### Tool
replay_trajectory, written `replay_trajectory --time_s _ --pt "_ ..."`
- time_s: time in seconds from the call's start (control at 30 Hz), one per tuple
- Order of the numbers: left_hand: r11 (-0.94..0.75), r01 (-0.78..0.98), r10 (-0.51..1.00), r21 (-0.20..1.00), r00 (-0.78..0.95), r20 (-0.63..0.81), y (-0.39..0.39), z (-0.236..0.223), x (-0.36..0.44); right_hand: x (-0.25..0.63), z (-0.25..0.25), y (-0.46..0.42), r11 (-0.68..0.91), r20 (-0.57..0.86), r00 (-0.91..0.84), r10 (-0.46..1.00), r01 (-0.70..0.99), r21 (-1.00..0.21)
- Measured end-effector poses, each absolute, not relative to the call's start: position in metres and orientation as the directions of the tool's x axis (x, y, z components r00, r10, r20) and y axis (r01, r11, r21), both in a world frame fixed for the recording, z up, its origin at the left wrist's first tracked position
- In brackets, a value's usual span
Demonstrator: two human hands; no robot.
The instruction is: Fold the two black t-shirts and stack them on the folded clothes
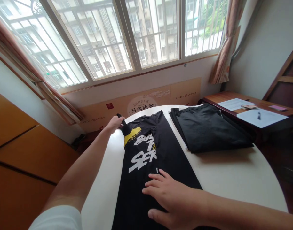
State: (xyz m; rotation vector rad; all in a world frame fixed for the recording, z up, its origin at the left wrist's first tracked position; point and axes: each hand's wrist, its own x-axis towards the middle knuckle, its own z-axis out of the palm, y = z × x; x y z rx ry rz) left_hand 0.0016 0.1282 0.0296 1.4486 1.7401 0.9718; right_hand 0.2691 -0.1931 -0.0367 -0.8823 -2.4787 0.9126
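A black T-shirt [170, 153] with white lettering and a yellow patch lies lengthwise on a white round table [235, 174], one side folded over its print. My left hand [115, 124] pinches a dark edge of the shirt at its far left corner, beside the yellow patch. Over the near part of the shirt is my right hand [167, 196], fingers spread and palm down; whether it presses on the cloth I cannot tell. The shirt's near end runs out of the bottom of the view.
To the right on the table sits a stack of folded black clothes [209, 127]. Beyond it, a wooden desk [254, 99] carries papers [263, 117] and a pen. A barred window [151, 35] with curtains [224, 64] is ahead, and an orange cabinet [19, 172] stands at left.
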Motion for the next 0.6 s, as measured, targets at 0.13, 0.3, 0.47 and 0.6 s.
replay_trajectory --time_s 0.13,0.3,0.47,0.6 --pt "0.026 0.482 1.0 0.876 0.003 -0.031 0.134 0.048 0.078 0.263 -0.042 -0.195 0.677 0.154 -0.763 0.627 0.437 -0.593" --pt "0.025 0.392 0.98 0.92 0.173 -0.101 0.124 0.044 0.174 0.251 -0.069 -0.193 0.831 0.175 -0.882 0.438 0.323 -0.453" --pt "-0.095 0.421 0.93 0.902 0.36 -0.07 0.085 0.031 0.191 0.262 -0.058 -0.193 0.81 0.195 -0.855 0.481 0.347 -0.473" --pt "-0.388 0.647 0.87 0.656 0.491 0.03 0.012 0.024 0.141 0.27 -0.035 -0.193 0.709 0.168 -0.786 0.595 0.416 -0.569"
